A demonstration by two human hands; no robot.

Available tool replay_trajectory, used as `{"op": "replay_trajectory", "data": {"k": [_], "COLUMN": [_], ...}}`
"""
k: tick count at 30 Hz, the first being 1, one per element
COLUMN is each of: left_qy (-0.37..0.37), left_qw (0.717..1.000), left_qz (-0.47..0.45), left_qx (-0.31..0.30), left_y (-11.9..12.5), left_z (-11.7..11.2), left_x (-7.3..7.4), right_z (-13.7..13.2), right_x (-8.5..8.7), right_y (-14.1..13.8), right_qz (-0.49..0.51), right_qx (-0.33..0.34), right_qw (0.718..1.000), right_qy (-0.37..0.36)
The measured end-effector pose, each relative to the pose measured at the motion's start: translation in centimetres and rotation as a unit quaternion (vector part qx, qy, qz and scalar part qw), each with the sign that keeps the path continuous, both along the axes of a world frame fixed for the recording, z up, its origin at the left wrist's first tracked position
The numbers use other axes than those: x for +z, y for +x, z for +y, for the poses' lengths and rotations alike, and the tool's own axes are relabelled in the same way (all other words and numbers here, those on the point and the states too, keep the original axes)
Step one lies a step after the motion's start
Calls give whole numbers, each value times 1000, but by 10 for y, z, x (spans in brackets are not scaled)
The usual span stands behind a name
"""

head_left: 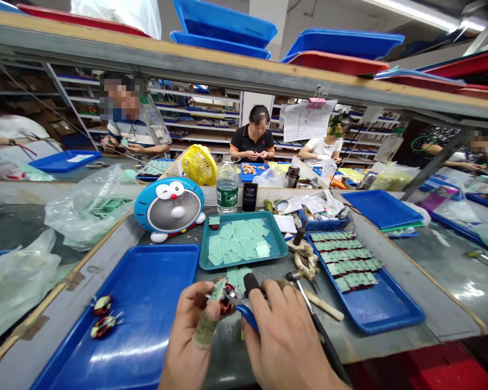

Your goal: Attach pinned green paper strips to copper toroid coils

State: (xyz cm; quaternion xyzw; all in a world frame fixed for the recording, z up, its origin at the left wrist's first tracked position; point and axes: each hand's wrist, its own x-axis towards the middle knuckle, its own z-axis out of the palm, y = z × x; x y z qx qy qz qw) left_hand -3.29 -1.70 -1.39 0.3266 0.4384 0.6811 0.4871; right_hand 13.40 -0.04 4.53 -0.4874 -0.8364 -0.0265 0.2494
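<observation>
My left hand (193,330), its thumb wrapped in tape, pinches a copper-wound coil (226,304) with a pale green plate (218,290) against it. In my right hand (287,336) are pliers (246,314) with blue grips, closed around by my fingers. Their metal jaws reach the coil beside the plate; the exact contact is too small to make out. Two more wound coils (104,325) with wire ends sticking out lie in the blue tray (146,292) on the left. Ahead, a teal tray (244,262) holds many loose pale green plates (238,238).
At right, a blue tray (394,309) holds rows of coils with plates (347,260). Between the trays lie another pair of pliers (307,262), a hammer (305,290) and a wooden stick (327,306). A cartoon fan (171,208), water bottle (226,189) and phone (249,196) stand behind. Co-workers sit opposite.
</observation>
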Motion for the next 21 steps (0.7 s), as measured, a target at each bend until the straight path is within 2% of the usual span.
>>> {"op": "replay_trajectory", "data": {"k": [7,12,21], "left_qy": [-34,-35,-44], "left_qw": [998,998,998], "left_qz": [-17,-30,12], "left_qx": [-55,-40,-31], "left_y": [-3,-2,-4], "left_z": [6,4,2], "left_x": [5,4,4], "right_z": [0,0,3], "right_x": [8,12,15], "right_y": [-4,-2,0], "right_qz": [-3,-22,-45], "right_qx": [-13,-17,1], "right_qw": [1000,999,999], "right_qy": [22,21,30]}}
